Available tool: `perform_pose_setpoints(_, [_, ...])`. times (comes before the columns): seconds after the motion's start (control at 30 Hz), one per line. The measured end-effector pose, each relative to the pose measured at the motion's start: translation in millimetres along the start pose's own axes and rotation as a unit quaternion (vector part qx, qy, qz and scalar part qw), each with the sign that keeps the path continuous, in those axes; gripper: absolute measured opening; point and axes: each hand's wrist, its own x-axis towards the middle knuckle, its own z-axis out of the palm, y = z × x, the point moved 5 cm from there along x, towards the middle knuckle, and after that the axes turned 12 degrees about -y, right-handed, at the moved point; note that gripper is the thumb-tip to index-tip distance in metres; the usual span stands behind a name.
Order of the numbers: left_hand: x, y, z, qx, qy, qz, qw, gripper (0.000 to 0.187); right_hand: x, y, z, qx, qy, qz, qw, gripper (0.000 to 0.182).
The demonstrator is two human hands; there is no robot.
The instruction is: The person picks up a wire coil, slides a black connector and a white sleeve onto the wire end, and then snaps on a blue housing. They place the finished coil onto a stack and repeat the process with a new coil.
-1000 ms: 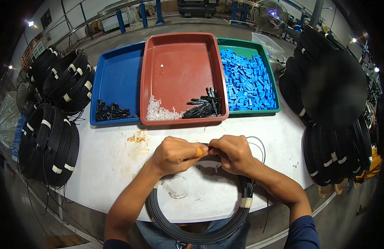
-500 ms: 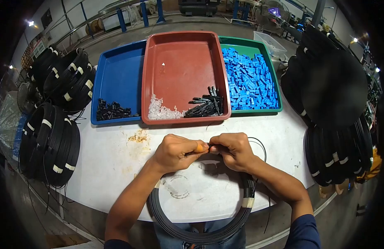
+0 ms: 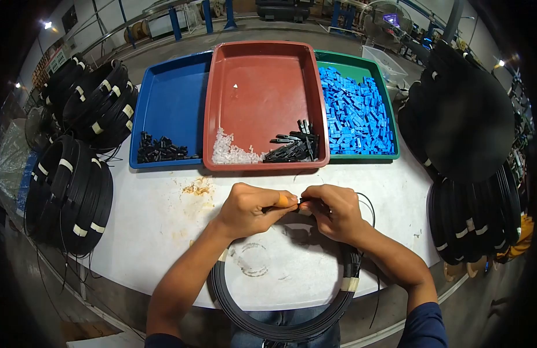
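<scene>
My left hand (image 3: 254, 210) pinches a small dark piece at its fingertips; an orange wrap covers part of its thumb. Right beside it, my right hand (image 3: 333, 212) is closed on the same spot, with its fingertips almost touching the left ones. The piece between them is mostly hidden, with a small white bit showing. Below both hands lies a coil of black cable (image 3: 286, 332), bound with pale tape and overhanging the table's front edge. A loose cable end loops out beside my right hand.
Beyond the hands stand a blue tray (image 3: 171, 68) with black parts, a red tray (image 3: 262, 104) with clear and black pieces, and a green tray (image 3: 391, 130) full of blue pieces. Cable coils flank the white table (image 3: 147, 232) at left (image 3: 68, 194) and right (image 3: 471, 214).
The view has shifted slightly, so the trays appear a little further right. Both hands stay together at the fingertips, and a small white bit now shows between them.
</scene>
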Motion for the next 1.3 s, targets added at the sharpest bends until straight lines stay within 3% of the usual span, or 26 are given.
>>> perform_pose_setpoints(0.13, [0.5, 3.4, -0.2, -0.012, 0.002, 0.008, 1.000, 0.015, -1.4, -5.6, 0.3, -0.099, -0.038, -0.028, 0.994, 0.018])
perform_pose_setpoints(0.17, [1.3, 9.3, 1.1, 0.045, -0.034, 0.037, 0.998, 0.016, -1.0, -3.5, 1.2, -0.101, -0.036, -0.027, 0.994, 0.018])
perform_pose_setpoints(0.23, [1.2, 13.7, 3.2, 0.102, -0.072, 0.069, 0.990, 0.016, 0.4, 9.6, 7.5, 0.034, -0.073, 0.038, 0.996, 0.020])
perform_pose_setpoints(0.37, [1.0, 8.4, 2.2, 0.096, -0.060, 0.047, 0.992, 0.014, 2.5, 13.1, 7.2, 0.106, -0.085, 0.092, 0.987, 0.017])
perform_pose_setpoints(0.43, [1.1, 6.8, 1.3, 0.073, -0.050, 0.022, 0.996, 0.012, 0.7, 4.3, 1.9, 0.052, -0.002, 0.015, 0.999, 0.016])
perform_pose_setpoints(0.5, [1.9, 2.9, -1.0, 0.006, -0.007, -0.021, 1.000, 0.010, 0.2, -1.7, -0.6, 0.003, 0.004, -0.012, 1.000, 0.016])
perform_pose_setpoints(0.6, [1.5, 1.3, 0.0, -0.031, -0.014, -0.052, 0.998, 0.010, -0.4, -10.5, -6.0, -0.068, -0.001, -0.041, 0.997, 0.017])
perform_pose_setpoints(0.67, [1.3, 2.8, 2.9, -0.011, -0.021, -0.031, 0.999, 0.010, -0.2, -10.4, -5.7, -0.086, -0.012, -0.045, 0.995, 0.017])
perform_pose_setpoints(0.73, [0.6, 5.0, 2.4, 0.014, -0.028, -0.011, 0.999, 0.010, 2.0, 2.1, -0.1, 0.020, -0.046, 0.029, 0.998, 0.023])
perform_pose_setpoints(0.8, [0.3, 13.5, 3.5, 0.130, -0.058, 0.060, 0.988, 0.013, 2.8, 6.3, 2.1, 0.063, -0.051, 0.049, 0.996, 0.022])
perform_pose_setpoints(0.9, [1.9, 12.5, 0.8, 0.110, -0.033, 0.053, 0.992, 0.012, 2.0, 7.1, 2.5, 0.106, -0.051, 0.062, 0.991, 0.022])
perform_pose_setpoints(1.0, [0.4, 3.1, 0.8, 0.008, 0.018, 0.012, 1.000, 0.011, -0.4, -1.5, -2.0, 0.040, -0.016, 0.019, 0.999, 0.023])
perform_pose_setpoints(1.07, [-0.2, 3.7, 1.9, -0.010, 0.013, 0.001, 1.000, 0.010, -5.2, -10.8, -3.0, -0.113, -0.016, -0.050, 0.992, 0.024])
perform_pose_setpoints(1.1, [0.2, 4.3, 2.2, -0.027, 0.004, -0.008, 1.000, 0.010, -5.3, -11.3, -3.0, -0.113, -0.016, -0.048, 0.992, 0.024])
perform_pose_setpoints(1.17, [2.4, 8.6, 2.0, 0.028, -0.034, 0.008, 0.999, 0.012, -2.6, -6.8, -1.1, -0.050, -0.044, 0.015, 0.998, 0.021])
perform_pose_setpoints(1.23, [2.4, 18.3, 6.4, 0.149, -0.044, 0.102, 0.982, 0.014, 3.0, -0.4, -2.7, 0.010, -0.049, 0.061, 0.997, 0.018])
perform_pose_setpoints(1.3, [0.7, 15.7, 6.8, 0.152, -0.049, 0.102, 0.982, 0.016, 3.4, 11.6, 2.3, 0.140, -0.075, 0.117, 0.980, 0.016])
